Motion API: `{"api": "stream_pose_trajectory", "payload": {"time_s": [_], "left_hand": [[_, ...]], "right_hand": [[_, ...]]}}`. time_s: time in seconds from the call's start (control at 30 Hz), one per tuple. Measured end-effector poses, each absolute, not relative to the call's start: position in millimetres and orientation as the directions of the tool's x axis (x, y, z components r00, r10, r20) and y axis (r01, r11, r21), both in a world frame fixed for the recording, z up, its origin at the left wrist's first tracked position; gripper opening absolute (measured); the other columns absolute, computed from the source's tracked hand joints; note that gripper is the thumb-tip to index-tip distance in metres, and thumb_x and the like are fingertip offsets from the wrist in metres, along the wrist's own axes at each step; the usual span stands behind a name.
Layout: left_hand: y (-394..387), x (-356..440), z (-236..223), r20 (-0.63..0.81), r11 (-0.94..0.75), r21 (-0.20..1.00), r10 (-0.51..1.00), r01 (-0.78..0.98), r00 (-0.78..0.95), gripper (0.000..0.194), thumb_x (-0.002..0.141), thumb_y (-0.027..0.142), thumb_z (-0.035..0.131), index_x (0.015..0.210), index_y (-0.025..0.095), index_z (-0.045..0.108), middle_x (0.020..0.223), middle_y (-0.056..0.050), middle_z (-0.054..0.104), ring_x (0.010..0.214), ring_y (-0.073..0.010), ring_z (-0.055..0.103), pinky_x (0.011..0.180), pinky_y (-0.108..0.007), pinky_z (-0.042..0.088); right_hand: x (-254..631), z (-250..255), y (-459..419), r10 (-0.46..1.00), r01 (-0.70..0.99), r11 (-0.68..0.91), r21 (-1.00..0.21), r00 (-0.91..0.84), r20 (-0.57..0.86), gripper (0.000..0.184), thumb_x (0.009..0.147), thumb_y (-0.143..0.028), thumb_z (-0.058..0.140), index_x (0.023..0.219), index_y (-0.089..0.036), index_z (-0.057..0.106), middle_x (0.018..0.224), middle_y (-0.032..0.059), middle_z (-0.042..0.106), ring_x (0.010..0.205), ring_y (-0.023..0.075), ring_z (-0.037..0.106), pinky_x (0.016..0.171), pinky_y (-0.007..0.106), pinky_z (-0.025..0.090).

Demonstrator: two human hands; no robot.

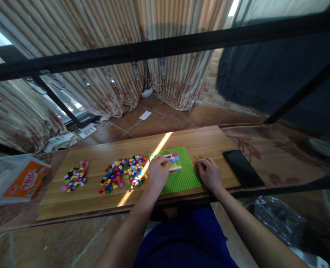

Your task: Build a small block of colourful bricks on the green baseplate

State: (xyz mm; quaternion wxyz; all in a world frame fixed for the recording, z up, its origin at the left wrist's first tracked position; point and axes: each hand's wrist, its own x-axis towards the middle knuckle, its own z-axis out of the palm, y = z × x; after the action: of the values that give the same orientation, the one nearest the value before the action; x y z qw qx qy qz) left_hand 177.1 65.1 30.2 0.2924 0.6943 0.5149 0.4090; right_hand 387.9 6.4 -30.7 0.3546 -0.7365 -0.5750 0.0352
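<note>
On the wooden board lies a green studded baseplate, with rows of small coloured bricks pressed onto its upper left part. Over the plate's left side is my left hand, thumb and fingers pinched together at the edge of the brick rows. Whatever sits between those fingertips is too small to make out. My right hand rests on the wood just past the plate's right edge, its fingers curled in. Any object inside that curl is hidden.
Left of the plate are loose brick piles and a smaller pile. A clear plastic box with an orange label stands at the far left. A black phone lies to the right. A dark metal bar crosses beyond the table.
</note>
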Motion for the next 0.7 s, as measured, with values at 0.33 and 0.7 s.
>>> {"api": "stream_pose_trajectory", "payload": {"time_s": [0.33, 0.7], "left_hand": [[71, 181, 30, 0.213, -0.182, 0.857, 0.977, 0.481, -0.010, 0.004, 0.068, 0.016, 0.066, 0.066, 0.019, 0.068, 0.075, -0.001, 0.063, 0.075, -0.0155, 0.057, 0.073, -0.029, 0.045], [79, 193, 20, -0.091, 0.120, 0.972, 0.985, 0.201, -0.148, 0.017, 0.057, 0.015, 0.066, 0.074, 0.016, 0.065, 0.068, 0.002, 0.060, 0.062, -0.0115, 0.055, 0.060, -0.024, 0.045]], "right_hand": [[387, -30, 6, 0.872, 0.823, -0.092, -0.561, 0.338, 0.353, 0.026, 0.088, -0.031, 0.046, 0.085, -0.019, 0.068, 0.090, 0.0075, 0.064, 0.078, 0.0195, 0.059, 0.069, 0.031, 0.043], [388, -31, 5, 0.873, 0.834, -0.095, -0.544, 0.332, 0.357, 0.026, 0.088, -0.032, 0.045, 0.084, -0.020, 0.068, 0.092, 0.0078, 0.065, 0.079, 0.0199, 0.059, 0.068, 0.031, 0.043]]}}
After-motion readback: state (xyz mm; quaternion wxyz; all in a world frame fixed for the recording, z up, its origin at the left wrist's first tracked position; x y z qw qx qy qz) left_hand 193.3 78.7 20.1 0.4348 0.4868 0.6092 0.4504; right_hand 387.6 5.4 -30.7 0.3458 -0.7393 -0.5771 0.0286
